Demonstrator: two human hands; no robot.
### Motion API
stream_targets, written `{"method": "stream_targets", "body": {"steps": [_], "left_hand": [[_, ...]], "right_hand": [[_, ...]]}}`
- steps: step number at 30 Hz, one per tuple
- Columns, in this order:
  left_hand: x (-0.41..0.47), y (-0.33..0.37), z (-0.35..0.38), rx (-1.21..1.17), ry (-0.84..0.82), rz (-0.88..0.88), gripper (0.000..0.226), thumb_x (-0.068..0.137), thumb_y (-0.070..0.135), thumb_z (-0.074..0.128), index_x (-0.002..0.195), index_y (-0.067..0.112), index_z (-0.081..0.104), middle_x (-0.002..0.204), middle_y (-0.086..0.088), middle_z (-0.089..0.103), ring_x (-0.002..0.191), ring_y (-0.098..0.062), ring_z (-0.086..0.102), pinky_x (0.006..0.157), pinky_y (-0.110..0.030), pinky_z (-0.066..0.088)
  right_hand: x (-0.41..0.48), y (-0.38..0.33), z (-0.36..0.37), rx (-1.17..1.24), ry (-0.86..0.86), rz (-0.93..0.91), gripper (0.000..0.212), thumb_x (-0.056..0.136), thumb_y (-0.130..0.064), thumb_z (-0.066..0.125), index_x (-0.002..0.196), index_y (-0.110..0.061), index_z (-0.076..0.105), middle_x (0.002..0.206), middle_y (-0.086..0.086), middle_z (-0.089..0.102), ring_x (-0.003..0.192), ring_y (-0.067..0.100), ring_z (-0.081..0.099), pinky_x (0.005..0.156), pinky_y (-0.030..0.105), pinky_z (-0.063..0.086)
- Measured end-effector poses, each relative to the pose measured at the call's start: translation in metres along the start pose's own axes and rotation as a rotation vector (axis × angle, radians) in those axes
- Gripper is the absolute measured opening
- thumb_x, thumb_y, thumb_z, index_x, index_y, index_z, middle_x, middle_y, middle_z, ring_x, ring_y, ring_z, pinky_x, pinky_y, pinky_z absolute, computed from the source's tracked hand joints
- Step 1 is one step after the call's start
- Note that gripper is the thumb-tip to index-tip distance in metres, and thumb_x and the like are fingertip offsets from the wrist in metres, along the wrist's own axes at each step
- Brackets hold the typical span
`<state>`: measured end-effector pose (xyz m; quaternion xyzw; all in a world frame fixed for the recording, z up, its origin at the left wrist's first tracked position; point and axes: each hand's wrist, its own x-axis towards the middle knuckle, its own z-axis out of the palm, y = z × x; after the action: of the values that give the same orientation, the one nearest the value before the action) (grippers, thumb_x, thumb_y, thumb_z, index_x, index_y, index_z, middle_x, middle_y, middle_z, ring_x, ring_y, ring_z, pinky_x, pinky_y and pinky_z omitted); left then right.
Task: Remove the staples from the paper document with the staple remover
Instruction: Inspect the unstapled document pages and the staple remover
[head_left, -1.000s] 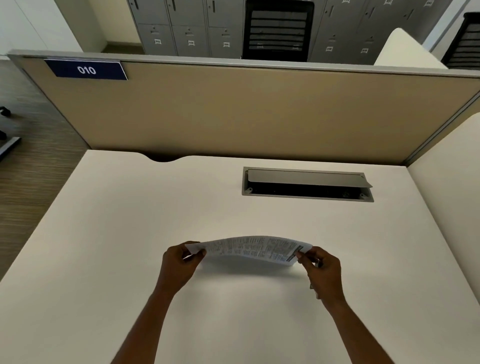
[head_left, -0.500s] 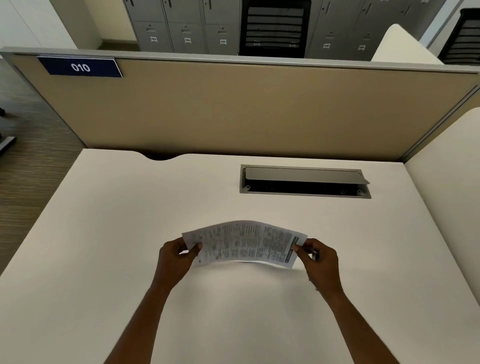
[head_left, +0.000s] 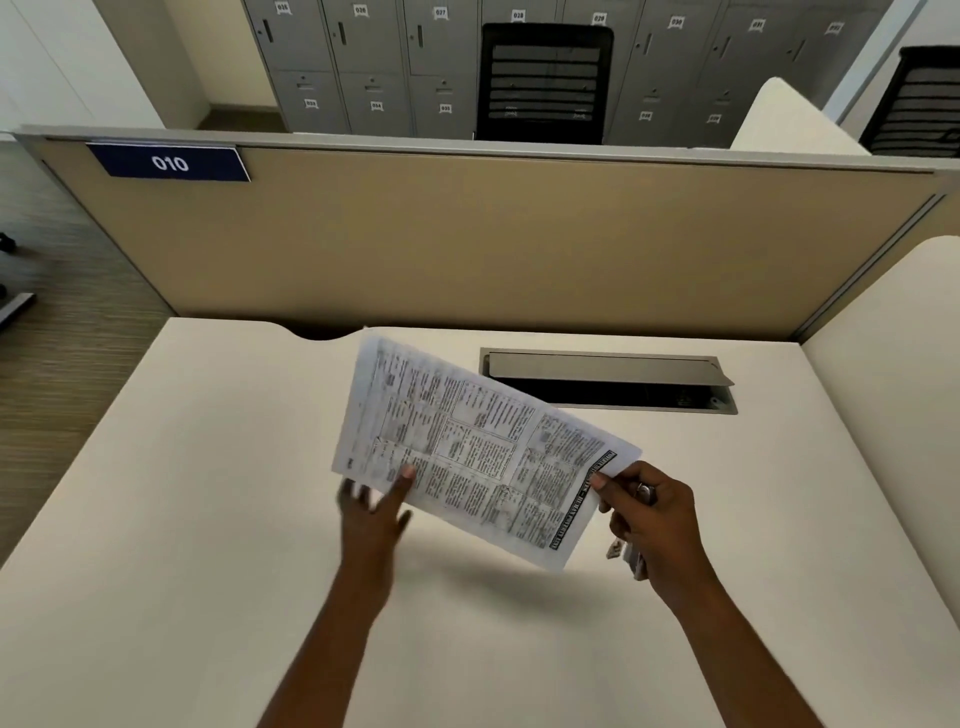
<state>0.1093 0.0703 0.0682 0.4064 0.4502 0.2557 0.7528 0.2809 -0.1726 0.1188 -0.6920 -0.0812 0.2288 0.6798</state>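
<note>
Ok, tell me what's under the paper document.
Held up off the desk, the paper document has only its shadow and bare desktop showing below. The left hand, blurred, touches its lower edge; the right hand pinches a corner. The sheet's underside is hidden.

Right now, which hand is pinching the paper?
The right hand, pinching the paper at its black-banner edge; the left hand is blurred, fingers spread at the other end.
</note>
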Motion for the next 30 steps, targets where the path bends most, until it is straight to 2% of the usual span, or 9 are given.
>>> {"method": "stream_targets", "body": {"steps": [2,3,6,11,16,21,24,27,30], "left_hand": [[-0.02,-0.01,0.016,-0.15,-0.161,-0.104,0.068,0.079,0.027,0.085,0.139,0.032,0.054,0.141,-0.005,0.066,0.126,-0.029,0.066,0.088,-0.044,0.059],[-0.028,-0.013,0.023,-0.225,-0.248,-0.128,0.067,0.082,0.026,0.084,0.142,0.032,0.055,0.139,-0.006,0.067,0.125,-0.029,0.067,0.087,-0.045,0.061],[-0.044,-0.014,0.042,-0.383,-0.454,-0.059,0.067,0.091,0.023,0.075,0.152,0.028,0.048,0.148,-0.011,0.06,0.134,-0.032,0.059,0.1,-0.054,0.055],[-0.05,0.0,0.063,-0.352,-0.349,0.005,0.051,0.084,0.018,0.081,0.132,0.03,0.069,0.135,-0.012,0.069,0.123,-0.032,0.068,0.089,-0.049,0.061],[-0.041,0.011,0.065,-0.298,-0.328,0.031,0.045,0.085,0.011,0.078,0.127,0.027,0.072,0.132,-0.014,0.071,0.119,-0.034,0.07,0.085,-0.049,0.062],[-0.034,0.021,0.065,-0.204,-0.321,0.072,0.046,0.084,0.007,0.08,0.127,0.023,0.072,0.128,-0.015,0.073,0.115,-0.034,0.072,0.082,-0.05,0.063],[-0.029,0.027,0.064,-0.145,-0.319,0.09,0.044,0.087,0.005,0.078,0.128,0.015,0.069,0.125,-0.017,0.074,0.114,-0.037,0.072,0.082,-0.052,0.063],[-0.022,0.036,0.059,-0.134,-0.306,0.087,0.038,0.085,0.005,0.077,0.121,0.017,0.073,0.122,-0.016,0.075,0.111,-0.036,0.074,0.079,-0.05,0.064],[-0.018,0.044,0.053,-0.114,-0.3,0.086,0.037,0.084,0.005,0.077,0.118,0.018,0.074,0.12,-0.015,0.076,0.109,-0.034,0.075,0.076,-0.047,0.064]], "right_hand": [[-0.002,0.0,0.004,0.075,-0.004,0.04,0.007,0.085,-0.009,0.076,0.085,-0.003,0.072,0.066,0.016,0.06,0.055,0.023,0.038,0.044,0.026,0.03],[-0.004,0.0,0.007,0.113,-0.003,0.065,0.007,0.085,-0.009,0.076,0.085,-0.003,0.072,0.066,0.014,0.06,0.055,0.02,0.041,0.044,0.025,0.03],[-0.009,0.004,0.012,0.218,0.02,0.158,0.007,0.081,-0.009,0.078,0.084,-0.005,0.074,0.067,0.011,0.059,0.055,0.015,0.048,0.041,0.022,0.031],[-0.017,0.011,0.021,0.359,0.091,0.329,0.009,0.08,-0.008,0.078,0.085,-0.004,0.072,0.065,0.008,0.058,0.052,0.012,0.048,0.038,0.02,0.03],[-0.023,0.017,0.025,0.42,0.092,0.416,0.015,0.083,-0.009,0.076,0.093,-0.004,0.066,0.063,0.008,0.054,0.043,0.012,0.036,0.037,0.02,0.03],[-0.026,0.023,0.029,0.479,0.085,0.479,0.014,0.077,-0.01,0.08,0.078,-0.012,0.066,0.061,0.006,0.051,0.042,0.012,0.032,0.037,0.021,0.029],[-0.027,0.027,0.025,0.521,0.086,0.597,0.013,0.076,-0.011,0.079,0.084,-0.016,0.07,0.065,0.006,0.057,0.041,0.013,0.038,0.038,0.023,0.035],[-0.03,0.036,0.019,0.676,0.135,0.706,0.005,0.087,-0.004,0.066,0.083,-0.007,0.066,0.077,0.01,0.064,0.055,0.019,0.053,0.051,0.029,0.046],[-0.034,0.049,0.011,0.777,0.168,0.773,0.019,0.092,0.007,0.047,0.077,0.0,0.057,0.092,0.022,0.058,0.075,0.035,0.06,0.076,0.039,0.049]]}}
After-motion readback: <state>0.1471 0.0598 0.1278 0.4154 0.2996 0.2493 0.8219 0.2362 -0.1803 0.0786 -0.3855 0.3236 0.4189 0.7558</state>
